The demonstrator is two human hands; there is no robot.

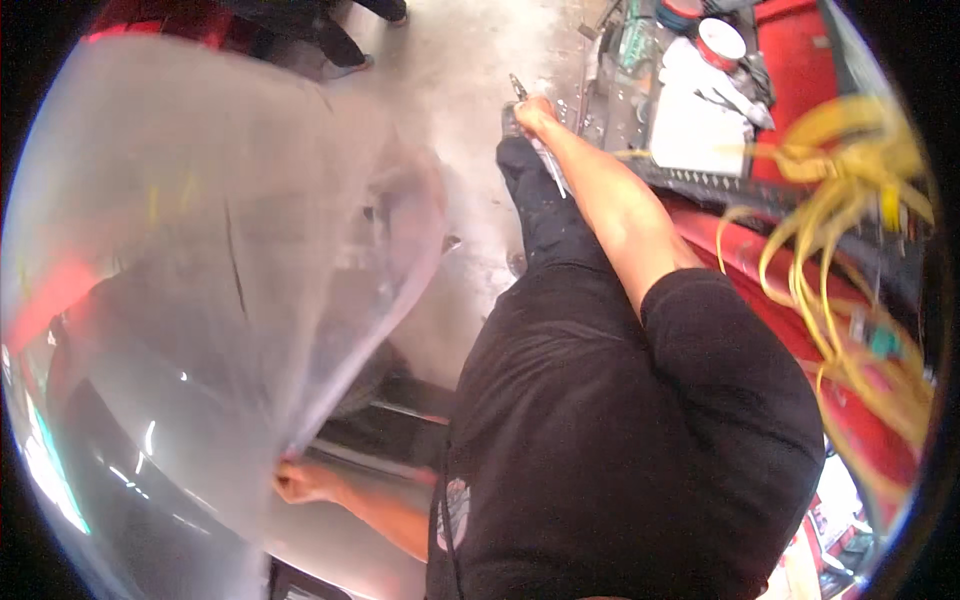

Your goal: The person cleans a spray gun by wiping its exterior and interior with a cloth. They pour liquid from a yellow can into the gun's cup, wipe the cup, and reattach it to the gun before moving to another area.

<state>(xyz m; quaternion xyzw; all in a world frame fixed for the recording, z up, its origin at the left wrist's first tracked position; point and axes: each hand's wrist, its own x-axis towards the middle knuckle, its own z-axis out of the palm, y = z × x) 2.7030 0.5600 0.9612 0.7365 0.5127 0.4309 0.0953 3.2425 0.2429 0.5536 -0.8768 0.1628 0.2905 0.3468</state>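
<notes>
My left hand (303, 482) is closed on the edge of a translucent plastic sheet (200, 200), gathered into folds at the fingers. The sheet spreads over the left side, and a shiny grey car body (375, 540) shows beside and through it. My right arm reaches away from me, and the right hand (536, 114) is closed round a slim, dark-tipped tool (517, 87) whose exact kind I cannot make out. A thin pale strip (551, 168) shows below that hand, in front of my dark trouser leg; whether it belongs to the tool is unclear.
On the right stands a red tool cart (795, 75) with a white sheet (690, 110) and a red-rimmed roll (721, 43) on top. Yellow hose loops (815, 240) hang beside it. Another person's dark-clothed leg (335, 40) is at the far left, on the concrete floor (440, 60).
</notes>
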